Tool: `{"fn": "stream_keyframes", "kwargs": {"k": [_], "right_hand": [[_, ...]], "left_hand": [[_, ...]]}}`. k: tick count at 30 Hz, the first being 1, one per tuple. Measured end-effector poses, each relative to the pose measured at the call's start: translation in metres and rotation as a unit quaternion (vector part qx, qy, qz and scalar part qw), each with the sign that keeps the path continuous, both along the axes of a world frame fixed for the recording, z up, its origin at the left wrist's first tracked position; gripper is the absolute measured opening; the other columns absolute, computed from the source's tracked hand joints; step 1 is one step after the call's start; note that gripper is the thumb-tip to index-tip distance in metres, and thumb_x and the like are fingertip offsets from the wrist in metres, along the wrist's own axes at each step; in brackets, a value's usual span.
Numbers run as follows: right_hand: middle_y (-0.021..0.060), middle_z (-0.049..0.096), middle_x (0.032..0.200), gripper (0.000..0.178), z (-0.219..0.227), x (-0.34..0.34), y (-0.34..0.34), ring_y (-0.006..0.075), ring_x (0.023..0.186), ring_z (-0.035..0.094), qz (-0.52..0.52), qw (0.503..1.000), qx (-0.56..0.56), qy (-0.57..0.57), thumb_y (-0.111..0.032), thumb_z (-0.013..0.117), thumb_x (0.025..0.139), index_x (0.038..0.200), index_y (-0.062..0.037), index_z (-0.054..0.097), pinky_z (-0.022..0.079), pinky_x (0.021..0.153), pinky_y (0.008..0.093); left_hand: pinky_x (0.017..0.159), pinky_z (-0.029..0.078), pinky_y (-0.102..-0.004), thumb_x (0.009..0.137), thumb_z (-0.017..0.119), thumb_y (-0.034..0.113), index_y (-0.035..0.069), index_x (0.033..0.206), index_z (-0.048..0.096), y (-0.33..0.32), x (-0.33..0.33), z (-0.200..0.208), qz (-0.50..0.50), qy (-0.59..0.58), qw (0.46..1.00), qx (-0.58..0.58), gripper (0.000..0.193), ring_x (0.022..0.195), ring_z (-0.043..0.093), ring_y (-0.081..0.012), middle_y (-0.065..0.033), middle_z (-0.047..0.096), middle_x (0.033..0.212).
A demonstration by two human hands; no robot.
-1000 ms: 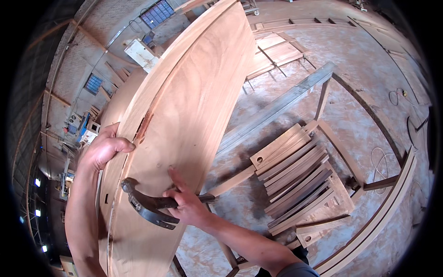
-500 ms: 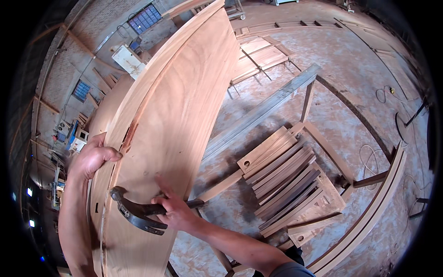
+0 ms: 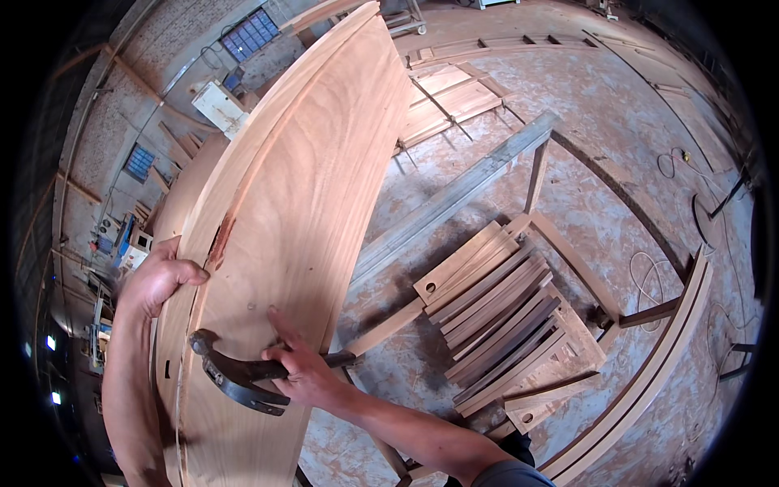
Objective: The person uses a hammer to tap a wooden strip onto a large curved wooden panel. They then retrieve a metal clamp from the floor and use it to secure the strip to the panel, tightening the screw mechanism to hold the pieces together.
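A wide wooden panel [image 3: 324, 174] stands tilted on its side, with a raised wooden rail along its left edge. My left hand [image 3: 173, 277] grips that edge, the thumb over the near face and the other fingers hidden behind. Beside the thumb, a dark rough streak marks the seam between rail and panel. My right hand [image 3: 299, 369] is closed round the handle of a claw hammer [image 3: 231, 381], its index finger stretched out along the panel face. The hammer's head lies close to the rail, below my left hand; whether it touches the wood I cannot tell.
A wooden work frame [image 3: 454, 199] stands right of the panel. Inside it, several curved wooden slats [image 3: 503, 316] are stacked near boards with round holes. Long curved rails [image 3: 641, 381] lie at the right. Further off are clamped boards [image 3: 454, 105] and a cable [image 3: 645, 276] on the floor.
The panel has shifted slightly left in view, and both hands and the hammer with it. My grips look the same.
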State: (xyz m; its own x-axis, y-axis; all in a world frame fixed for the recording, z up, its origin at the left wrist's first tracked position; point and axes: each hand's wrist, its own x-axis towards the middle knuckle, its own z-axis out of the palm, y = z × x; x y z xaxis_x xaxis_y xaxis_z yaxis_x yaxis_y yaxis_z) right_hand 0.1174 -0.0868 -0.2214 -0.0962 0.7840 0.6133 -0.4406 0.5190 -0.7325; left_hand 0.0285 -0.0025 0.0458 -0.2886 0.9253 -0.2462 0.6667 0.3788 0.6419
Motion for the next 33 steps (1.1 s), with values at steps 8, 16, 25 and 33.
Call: {"fn": "stream_keyframes", "kwargs": {"k": [8,16,25,33], "right_hand": [[0.0343,0.025,0.154,0.029,0.006,-0.009,-0.009,0.0499,0.140,0.034,-0.028,1.000,-0.011,0.003,-0.003,0.073,0.083,0.108,-0.0045,0.059,0.038,0.107,0.0456],[0.0305,0.019,0.158,0.028,0.003,-0.030,-0.020,0.0466,0.148,0.017,-0.023,0.998,-0.051,0.036,0.005,0.072,0.077,0.101,0.0010,0.059,0.024,0.118,0.0490],[0.0324,0.016,0.158,0.036,-0.002,-0.056,-0.024,0.0511,0.147,0.013,-0.063,0.995,-0.032,0.065,0.005,0.074,0.079,0.110,-0.0040,0.057,0.022,0.117,0.0513],[0.0325,0.014,0.158,0.039,0.004,-0.082,-0.023,0.0518,0.147,0.012,-0.109,0.991,-0.024,0.077,0.004,0.076,0.077,0.110,-0.0049,0.056,0.019,0.119,0.0521]], "left_hand": [[0.066,0.050,-0.0248,0.061,0.065,0.000,-0.006,0.103,0.065,0.000,-0.004,0.005,0.006,-0.008,1.000,-0.015,0.042,0.068,0.062,-0.0133,-0.0067,0.067,0.081],[0.063,0.046,-0.0226,0.064,0.064,0.001,-0.004,0.105,0.063,0.007,-0.009,0.002,-0.048,0.014,0.998,-0.031,0.041,0.066,0.059,-0.0094,-0.0034,0.065,0.081],[0.069,0.048,-0.0229,0.069,0.069,0.004,-0.002,0.108,0.063,0.007,-0.012,-0.001,-0.100,0.023,0.994,-0.031,0.040,0.074,0.059,-0.0078,-0.0006,0.065,0.084],[0.076,0.050,-0.0244,0.064,0.071,0.009,-0.002,0.107,0.066,0.014,-0.022,0.002,-0.131,0.050,0.989,-0.049,0.044,0.078,0.061,-0.0089,-0.0021,0.068,0.092]]}}
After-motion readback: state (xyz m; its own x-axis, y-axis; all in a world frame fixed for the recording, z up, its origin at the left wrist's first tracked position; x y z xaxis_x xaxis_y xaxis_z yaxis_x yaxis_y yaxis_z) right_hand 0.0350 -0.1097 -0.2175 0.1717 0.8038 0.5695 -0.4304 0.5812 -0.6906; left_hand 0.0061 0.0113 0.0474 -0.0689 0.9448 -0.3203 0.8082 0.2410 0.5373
